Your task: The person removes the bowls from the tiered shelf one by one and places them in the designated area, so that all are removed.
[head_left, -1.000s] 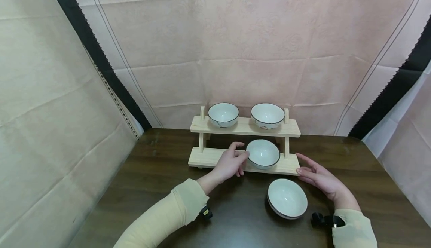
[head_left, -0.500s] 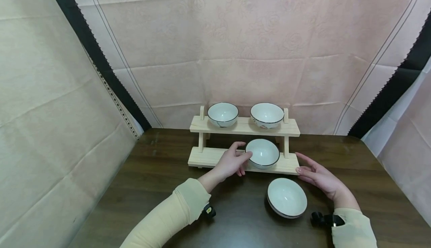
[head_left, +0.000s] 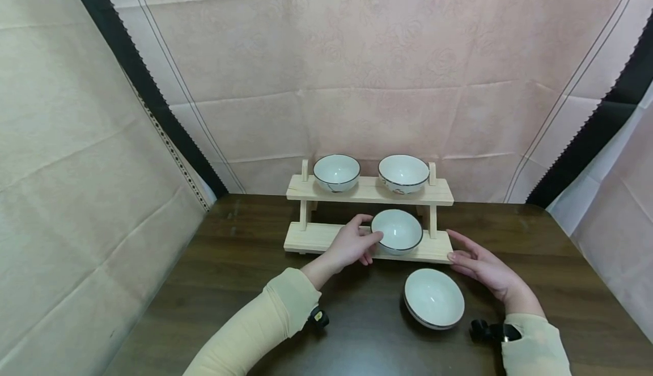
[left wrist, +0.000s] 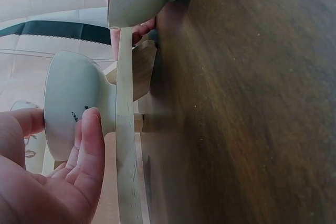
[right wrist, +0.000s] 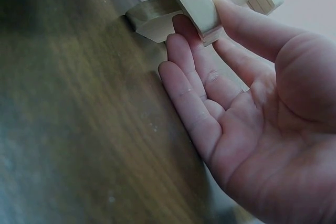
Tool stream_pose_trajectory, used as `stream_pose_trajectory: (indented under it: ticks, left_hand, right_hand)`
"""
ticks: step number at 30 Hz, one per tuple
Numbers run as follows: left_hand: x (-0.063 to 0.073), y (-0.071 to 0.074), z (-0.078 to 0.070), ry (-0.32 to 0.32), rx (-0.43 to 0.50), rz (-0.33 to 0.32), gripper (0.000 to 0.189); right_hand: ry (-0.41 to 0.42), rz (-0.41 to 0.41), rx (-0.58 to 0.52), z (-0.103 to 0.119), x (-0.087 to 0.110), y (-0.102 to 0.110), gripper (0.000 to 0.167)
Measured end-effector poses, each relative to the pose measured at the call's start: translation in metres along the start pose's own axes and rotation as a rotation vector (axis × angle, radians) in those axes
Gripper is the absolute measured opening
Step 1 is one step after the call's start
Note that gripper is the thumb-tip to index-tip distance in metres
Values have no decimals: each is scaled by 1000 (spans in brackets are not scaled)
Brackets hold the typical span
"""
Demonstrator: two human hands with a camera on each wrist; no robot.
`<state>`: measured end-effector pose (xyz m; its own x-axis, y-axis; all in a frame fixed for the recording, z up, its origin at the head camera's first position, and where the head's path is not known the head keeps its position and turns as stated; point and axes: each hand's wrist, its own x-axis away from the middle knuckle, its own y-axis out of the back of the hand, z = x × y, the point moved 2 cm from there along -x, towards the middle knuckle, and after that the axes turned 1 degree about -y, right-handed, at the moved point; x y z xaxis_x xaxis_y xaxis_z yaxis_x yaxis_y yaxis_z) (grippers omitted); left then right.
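A two-tier wooden rack (head_left: 316,236) stands on the table, with a white dark-rimmed bowl (head_left: 397,231) on the right part of its lower shelf. My left hand (head_left: 352,244) holds that bowl by its left side, thumb at the rim and fingers along the outer wall, as the left wrist view shows. With the thumb above and the fingers beneath, my right hand (right wrist: 226,93) grips the right end of the lower shelf (right wrist: 191,4). Two similar bowls sit on the upper shelf, one on the left (head_left: 336,172) and one on the right (head_left: 403,173).
In front of the rack, between my forearms, a stack of bowls (head_left: 434,299) rests on the dark wooden table (head_left: 367,342). A pale cloth (head_left: 377,70) hangs right behind the table, and more cloth (head_left: 92,194) lines the left side.
My left hand has shifted slightly to the right, its thumb now further over the bowl's rim. The right hand keeps its place at the shelf end.
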<state>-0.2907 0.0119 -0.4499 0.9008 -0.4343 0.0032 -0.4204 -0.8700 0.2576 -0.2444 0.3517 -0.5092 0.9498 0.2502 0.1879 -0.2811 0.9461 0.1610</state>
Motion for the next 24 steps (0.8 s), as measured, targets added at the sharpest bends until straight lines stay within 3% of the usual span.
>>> stream_pose_trajectory:
  ticks: [24]
  left_hand:
    - [-3,-3,4,9,50,-18,53]
  right_hand:
    - [10,-4,2,2,1,-1,80]
